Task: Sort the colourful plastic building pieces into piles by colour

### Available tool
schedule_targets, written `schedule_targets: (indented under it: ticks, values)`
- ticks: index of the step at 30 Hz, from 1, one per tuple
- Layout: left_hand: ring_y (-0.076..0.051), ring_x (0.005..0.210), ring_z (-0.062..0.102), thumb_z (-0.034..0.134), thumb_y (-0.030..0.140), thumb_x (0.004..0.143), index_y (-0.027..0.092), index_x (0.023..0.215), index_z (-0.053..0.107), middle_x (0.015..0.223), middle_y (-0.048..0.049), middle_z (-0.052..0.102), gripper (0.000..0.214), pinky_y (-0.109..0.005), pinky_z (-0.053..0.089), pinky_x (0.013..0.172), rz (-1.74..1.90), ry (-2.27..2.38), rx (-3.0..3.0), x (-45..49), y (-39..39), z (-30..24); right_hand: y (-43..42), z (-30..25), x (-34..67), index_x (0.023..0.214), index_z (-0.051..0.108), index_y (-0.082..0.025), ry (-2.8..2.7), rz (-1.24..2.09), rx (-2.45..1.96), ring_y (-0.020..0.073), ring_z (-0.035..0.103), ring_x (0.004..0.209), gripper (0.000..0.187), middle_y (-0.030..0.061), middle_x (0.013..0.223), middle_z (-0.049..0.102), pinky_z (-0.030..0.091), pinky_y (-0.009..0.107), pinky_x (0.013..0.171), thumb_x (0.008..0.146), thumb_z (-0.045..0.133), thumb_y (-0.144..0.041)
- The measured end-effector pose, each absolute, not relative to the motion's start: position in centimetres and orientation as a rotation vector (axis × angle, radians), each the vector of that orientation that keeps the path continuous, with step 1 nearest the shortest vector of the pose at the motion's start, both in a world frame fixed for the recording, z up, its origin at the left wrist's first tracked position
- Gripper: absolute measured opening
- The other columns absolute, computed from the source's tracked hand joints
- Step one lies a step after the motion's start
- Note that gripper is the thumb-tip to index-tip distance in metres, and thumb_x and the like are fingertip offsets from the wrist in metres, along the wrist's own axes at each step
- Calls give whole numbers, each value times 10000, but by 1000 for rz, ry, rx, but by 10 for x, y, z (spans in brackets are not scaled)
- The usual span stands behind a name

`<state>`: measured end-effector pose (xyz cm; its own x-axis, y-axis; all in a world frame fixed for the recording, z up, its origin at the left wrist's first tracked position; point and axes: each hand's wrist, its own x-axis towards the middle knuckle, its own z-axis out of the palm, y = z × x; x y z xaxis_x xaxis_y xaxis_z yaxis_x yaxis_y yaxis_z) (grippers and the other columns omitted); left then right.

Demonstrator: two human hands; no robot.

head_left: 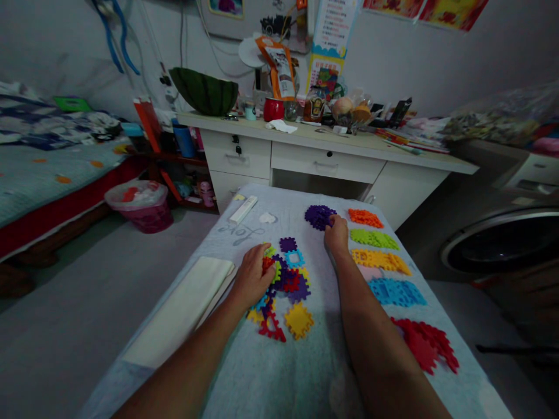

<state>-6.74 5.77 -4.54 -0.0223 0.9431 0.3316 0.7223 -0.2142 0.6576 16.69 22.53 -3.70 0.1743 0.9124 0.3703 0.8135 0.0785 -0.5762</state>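
My left hand [254, 273] rests on the left edge of a mixed heap of coloured foam puzzle pieces [292, 279], fingers curled round a red piece [267, 263]. My right hand [336, 234] reaches further out, fingers closed on a piece at the edge of the purple pile [318, 216]. Right of my right arm lie sorted piles: orange [365, 218], green [373, 238], yellow [381, 261], blue [396, 291] and red [425, 342]. A yellow piece [299, 319] and a red piece [271, 329] lie at the near side of the heap.
The pieces lie on a low table with a light blue cloth [279, 372]. A folded white cloth [183, 308] and a white stick-like object [243, 209] sit on its left. A cluttered white desk [323, 145] stands beyond, a bed [48, 169] and a pink bin [140, 203] to the left, a washing machine [502, 244] to the right.
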Motion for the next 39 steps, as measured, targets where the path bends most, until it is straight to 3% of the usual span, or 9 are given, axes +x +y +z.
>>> schedule_targets:
  ticks: [6, 11, 16, 19, 26, 31, 35, 39]
  values:
    - [-269, 1254, 455, 502, 241, 839, 170, 1304, 452, 1301, -127, 521, 473, -473, 373, 1080, 1072, 1744, 1973, -68, 57, -46, 220, -32, 165, 964, 699, -134, -1838, 231, -1724, 216, 605, 956, 307, 117, 1000, 682, 430, 315, 902, 791, 452, -74]
    - [-266, 1262, 447, 514, 234, 826, 171, 1302, 458, 1298, -122, 516, 483, -459, 367, 1086, 1082, 1757, 1975, -68, 57, -45, 212, -17, 146, 952, 696, -149, -2118, 424, -1428, 172, 612, 832, 201, 66, 917, 693, 452, 286, 827, 798, 568, -141]
    - [-262, 1249, 454, 504, 225, 831, 180, 1306, 449, 1291, -118, 515, 480, -460, 370, 1083, 1085, 1748, 1979, -68, 57, -45, 197, -19, 116, 1047, 675, -145, -2455, 575, -1187, 166, 581, 862, 327, 85, 1032, 647, 446, 289, 826, 723, 702, -178]
    - [-268, 1247, 452, 503, 225, 829, 163, 1306, 447, 1291, -129, 515, 484, -469, 366, 1085, 1083, 1749, 1983, -68, 57, -45, 193, -28, 109, 1010, 675, -143, -2504, 522, -1224, 173, 554, 892, 322, 72, 975, 619, 422, 285, 846, 692, 725, -158]
    - [-272, 1249, 456, 507, 232, 824, 183, 1292, 465, 1282, -121, 524, 472, -478, 372, 1080, 1092, 1755, 1979, -67, 58, -46, 200, -28, 116, 848, 638, -163, -2269, 673, -1327, 123, 529, 738, 212, -8, 793, 593, 393, 237, 699, 658, 679, -78]
    - [-269, 1248, 454, 500, 249, 836, 188, 1298, 463, 1283, -119, 524, 468, -480, 370, 1077, 1075, 1746, 1988, -68, 58, -45, 201, -20, 124, 735, 553, -179, -1935, 978, -1251, 92, 514, 563, 94, -53, 657, 559, 385, 209, 546, 680, 620, -145]
    - [-270, 1238, 459, 497, 250, 833, 171, 1284, 482, 1277, -124, 537, 457, -482, 372, 1070, 1062, 1745, 1995, -68, 58, -43, 199, -15, 131, 738, 513, -196, -1697, 1230, -1193, 77, 475, 422, 138, -86, 553, 508, 323, 178, 396, 658, 626, -204]
    - [-252, 1236, 470, 494, 229, 828, 202, 1259, 527, 1277, -96, 562, 434, -460, 371, 1070, 1083, 1711, 2027, -68, 58, -41, 195, -12, 129, 724, 515, -192, -1627, 1380, -1146, 73, 499, 406, 200, -84, 528, 526, 332, 157, 359, 618, 680, -230]
